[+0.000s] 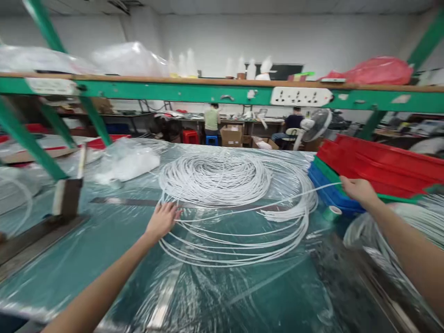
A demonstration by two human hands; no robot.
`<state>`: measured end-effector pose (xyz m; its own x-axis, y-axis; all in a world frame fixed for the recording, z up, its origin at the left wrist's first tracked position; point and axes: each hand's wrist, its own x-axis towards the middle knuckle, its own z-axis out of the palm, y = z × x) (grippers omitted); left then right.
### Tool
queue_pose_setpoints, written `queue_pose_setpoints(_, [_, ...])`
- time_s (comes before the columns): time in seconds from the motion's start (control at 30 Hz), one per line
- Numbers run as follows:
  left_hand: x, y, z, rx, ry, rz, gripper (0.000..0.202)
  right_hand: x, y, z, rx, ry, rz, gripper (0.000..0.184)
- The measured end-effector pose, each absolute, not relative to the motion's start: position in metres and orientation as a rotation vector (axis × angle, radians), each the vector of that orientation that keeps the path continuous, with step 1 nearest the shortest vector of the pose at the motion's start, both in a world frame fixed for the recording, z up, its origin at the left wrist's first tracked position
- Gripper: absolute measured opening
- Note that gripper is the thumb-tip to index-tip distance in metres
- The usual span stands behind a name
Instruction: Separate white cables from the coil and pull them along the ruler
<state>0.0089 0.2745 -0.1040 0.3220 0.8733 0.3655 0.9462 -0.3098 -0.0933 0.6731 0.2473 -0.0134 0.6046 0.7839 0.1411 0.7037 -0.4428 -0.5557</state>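
Loops of thin white line (305,212), tubing or cable, I cannot tell which, sprawl over the middle of a worktable (114,249), just in front of a bigger, flatter coil (215,180) of the same stuff. From where I stand, the person's left hand (163,217) lies palm down on the left edge of the loops, fingers slightly spread, probably to pin the turns so they don't spring about; whether its fingertips close on anything underneath, I cannot tell. Out to the right, the right hand (357,189) pinches a single strand (326,187) between thumb and fingers and holds it raised, well apart from the other hand, so that one length runs clear of its neighbours, seemingly to keep it from tangling. Clear plastic sheeting covers the green tabletop, perhaps so the line slides without scuffing. A bunch of loose ends (277,215) rests inside the right bend of the loops. Red bins (378,166) stand stacked with green and blue ones at the right, presumably placed there to leave the middle free for wide coils, and a roll of tape (332,213) sits just beside them, handy to the right arm. Overhead, a power strip (301,96) is fixed along the green shelf beam (180,92), likely to keep cords off the work surface.
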Motion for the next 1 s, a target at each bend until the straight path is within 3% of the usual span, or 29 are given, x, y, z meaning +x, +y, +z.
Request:
queue_pose_setpoints(0.07, [-0.003, 0.282, -0.112, -2.286, -1.654, -0.292, 0.034, 0.659, 0.244, -0.012, -2.220, -0.969, 0.461, 0.042])
queue_pose_setpoints(0.2, [-0.017, 0.289, -0.117, -2.394, -1.697, -0.176, 0.036, 0.638, 0.241, -0.010, -1.991, -0.855, 0.910, 0.050])
queue_pose_setpoints(0.33, [-0.023, 0.282, -0.105, -2.494, -1.722, -0.198, 0.034, 0.629, 0.236, -0.014, -2.118, -0.993, 0.799, 0.048])
queue_pose_setpoints(0.53, [-0.031, 0.260, -0.083, -2.560, -1.710, -0.348, 0.038, 0.628, 0.217, -0.031, -2.280, -1.485, 0.532, 0.031])
queue_pose_setpoints(0.67, [-0.021, 0.242, -0.061, -2.432, -1.840, -0.544, 0.041, 0.612, 0.212, -0.035, -2.171, -1.503, 0.643, 0.030])
queue_pose_setpoints(0.77, [0.004, 0.230, -0.035, -2.370, -1.892, -0.716, 0.040, 0.566, 0.212, -0.030, -1.959, -1.608, 0.664, 0.039])
queue_pose_setpoints(0.93, [0.060, 0.216, 0.004, -2.286, -1.823, -1.090, 0.040, 0.436, 0.195, -0.015, -1.293, -2.116, 0.171, 0.089])
queue_pose_setpoints(1.0, [0.077, 0.209, 0.016, -2.279, -1.790, -1.153, 0.040, 0.389, 0.188, -0.010, -1.116, -2.181, 0.113, 0.089])
